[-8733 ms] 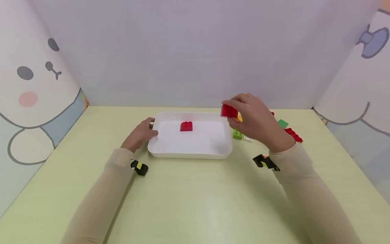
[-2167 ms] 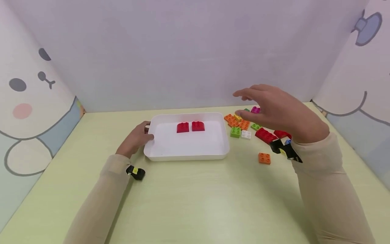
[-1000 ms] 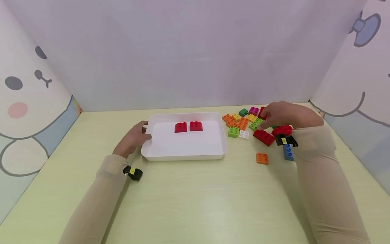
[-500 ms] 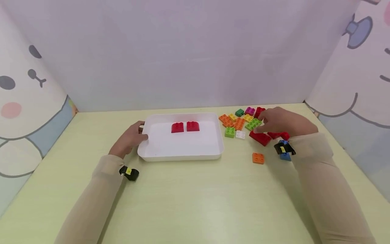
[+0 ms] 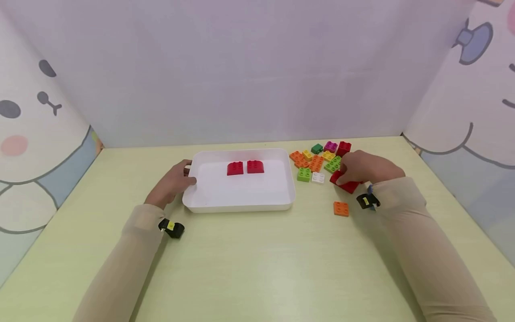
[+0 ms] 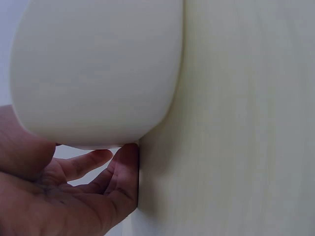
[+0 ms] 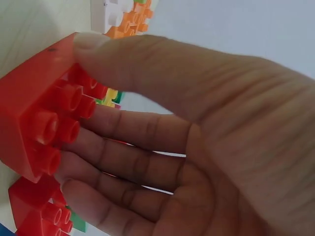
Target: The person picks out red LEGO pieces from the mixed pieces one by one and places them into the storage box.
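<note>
My left hand point(image 5: 173, 182) holds the left end of a shallow white tray point(image 5: 237, 208), thumb at the rim and bent fingers along the outer wall. In the left wrist view the fingers point(image 6: 123, 172) sit against the tray wall point(image 6: 98, 73), low by the table. Two red curved-top bricks point(image 5: 235, 168) lie in the tray, side by side with a small gap. My right hand point(image 5: 368, 167) pinches a long red studded brick point(image 5: 342, 183) at the right of the pile; the right wrist view shows the thumb on this brick's point(image 7: 29, 108) near side, fingers beyond the studs.
Between tray and right hand lie orange bricks point(image 5: 316, 163), green bricks point(image 5: 304, 175), yellow bricks point(image 5: 328, 155) and a white brick point(image 5: 318, 178). Behind are a magenta brick point(image 5: 331, 146) and another red brick point(image 5: 344, 148). One orange brick point(image 5: 341, 209) lies nearer me. A wall point(image 5: 257, 89) stands behind.
The second red curved brick went from my right hand into the tray. Then my right hand moved to the pile and came down onto the long red brick. My left hand stays at the tray.
</note>
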A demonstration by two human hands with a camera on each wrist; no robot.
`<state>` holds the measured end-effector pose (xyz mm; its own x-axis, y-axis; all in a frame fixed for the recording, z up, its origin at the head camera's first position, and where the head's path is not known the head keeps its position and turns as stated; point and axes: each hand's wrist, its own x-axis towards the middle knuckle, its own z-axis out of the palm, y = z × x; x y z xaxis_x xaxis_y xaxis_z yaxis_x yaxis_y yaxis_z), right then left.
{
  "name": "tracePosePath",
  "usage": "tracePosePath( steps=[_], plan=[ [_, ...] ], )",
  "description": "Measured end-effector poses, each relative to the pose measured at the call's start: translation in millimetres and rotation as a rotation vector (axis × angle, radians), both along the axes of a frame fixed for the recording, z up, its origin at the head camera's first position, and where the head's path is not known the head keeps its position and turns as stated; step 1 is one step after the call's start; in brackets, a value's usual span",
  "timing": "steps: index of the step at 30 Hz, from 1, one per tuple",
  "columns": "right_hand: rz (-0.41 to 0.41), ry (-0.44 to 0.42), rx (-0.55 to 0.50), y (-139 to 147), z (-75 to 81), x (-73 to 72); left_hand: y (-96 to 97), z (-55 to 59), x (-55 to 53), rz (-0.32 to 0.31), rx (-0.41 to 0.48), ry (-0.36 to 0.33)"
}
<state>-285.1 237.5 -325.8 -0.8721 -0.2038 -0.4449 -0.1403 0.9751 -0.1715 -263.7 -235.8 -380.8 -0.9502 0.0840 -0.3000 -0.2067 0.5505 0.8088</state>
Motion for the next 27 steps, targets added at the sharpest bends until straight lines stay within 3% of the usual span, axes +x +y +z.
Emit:
tracePosePath(
  steps=[10,17,24,27],
  plan=[
    [0.027,0.0,0.02,-5.5,-7.8,2.3,2.1,1.9,-1.1,0.006,-0.025,0.002],
    [0.03,0.018,-0.021,-8.3,1.6,4.8,1.4,1.5,0.1,0.004,-0.018,0.001],
    [0.162,0.262,-0.089,-20.0,15.8,6.9,1.5,3.6,1.7,-0.005,-0.023,0.016],
    [0.195,0.327,-0.129,-25.6,19.7,8.3,1.8,4.8,3.2,-0.001,-0.022,0.016]
  ],
)
